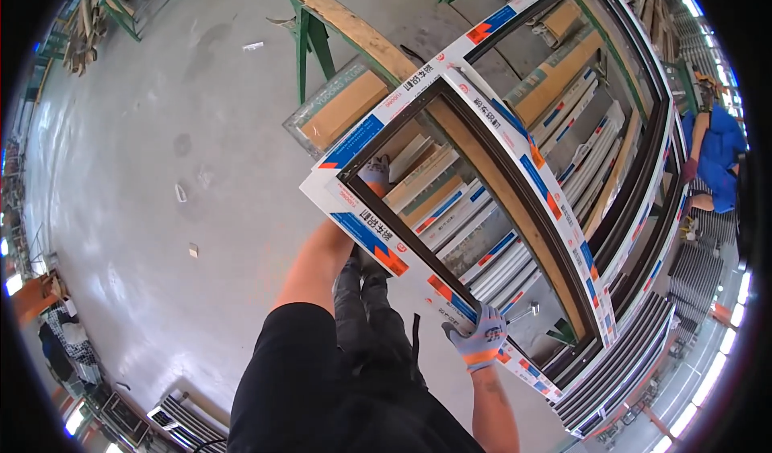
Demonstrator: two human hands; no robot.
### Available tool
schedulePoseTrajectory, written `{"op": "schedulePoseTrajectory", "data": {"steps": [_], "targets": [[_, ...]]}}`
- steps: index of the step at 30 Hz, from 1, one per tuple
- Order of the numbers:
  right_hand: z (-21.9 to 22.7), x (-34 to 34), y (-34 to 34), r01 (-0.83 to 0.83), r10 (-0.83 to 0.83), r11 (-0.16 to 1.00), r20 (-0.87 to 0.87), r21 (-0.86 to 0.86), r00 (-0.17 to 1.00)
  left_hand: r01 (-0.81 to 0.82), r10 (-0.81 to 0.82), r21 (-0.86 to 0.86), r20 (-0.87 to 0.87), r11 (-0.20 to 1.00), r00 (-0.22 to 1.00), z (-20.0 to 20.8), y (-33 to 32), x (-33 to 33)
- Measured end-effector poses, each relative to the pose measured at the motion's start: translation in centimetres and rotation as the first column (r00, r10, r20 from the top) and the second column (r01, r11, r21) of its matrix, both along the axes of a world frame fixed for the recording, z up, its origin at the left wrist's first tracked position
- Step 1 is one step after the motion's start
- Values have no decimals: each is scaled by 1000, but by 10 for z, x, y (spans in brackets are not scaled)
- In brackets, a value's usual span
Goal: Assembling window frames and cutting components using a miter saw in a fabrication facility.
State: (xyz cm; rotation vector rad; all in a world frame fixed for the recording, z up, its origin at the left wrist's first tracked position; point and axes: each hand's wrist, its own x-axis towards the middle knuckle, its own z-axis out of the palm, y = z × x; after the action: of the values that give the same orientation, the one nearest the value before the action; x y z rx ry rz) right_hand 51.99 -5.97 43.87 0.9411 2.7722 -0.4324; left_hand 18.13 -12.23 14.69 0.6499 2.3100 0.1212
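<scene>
Both my hands clamp the frame (474, 212): left hand (375, 170) on its far side, right hand (481, 336) on the near rail. I judge I must carry it level, clear of the stack (627, 373).

A grey concrete floor (161, 131) carries everything here. Small scraps (193, 250) and a white strip (252, 46) lie loose on it, with darker stains near the top. Green steel trestles (310, 47) stand on the floor and bear a long wooden beam (346, 23). To the right, wrapped profiles (498, 252) lie stacked side by side, and dark profiles (627, 364) lie in rows beyond them.
</scene>
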Motion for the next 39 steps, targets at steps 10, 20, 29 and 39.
{"op": "schedulePoseTrajectory", "data": {"steps": [10,20,29,39], "targets": [[5,-10,-9,-44,43,998,26,40,999,-90,128,133,-307,987,943,6,-75,-8],[10,-1,-8,10,-11,1000,-12,-29,1000,-977,489,133,849,166,199,150,-274,72],[44,-142,-79,-235,104,963,-621,-134,777,-844,330,492,777,215,537,323,-224,81],[-48,-268,-77,93,-786,476,-377,-874,490,-694,172,568,706,442,687,315,-164,4]]}}
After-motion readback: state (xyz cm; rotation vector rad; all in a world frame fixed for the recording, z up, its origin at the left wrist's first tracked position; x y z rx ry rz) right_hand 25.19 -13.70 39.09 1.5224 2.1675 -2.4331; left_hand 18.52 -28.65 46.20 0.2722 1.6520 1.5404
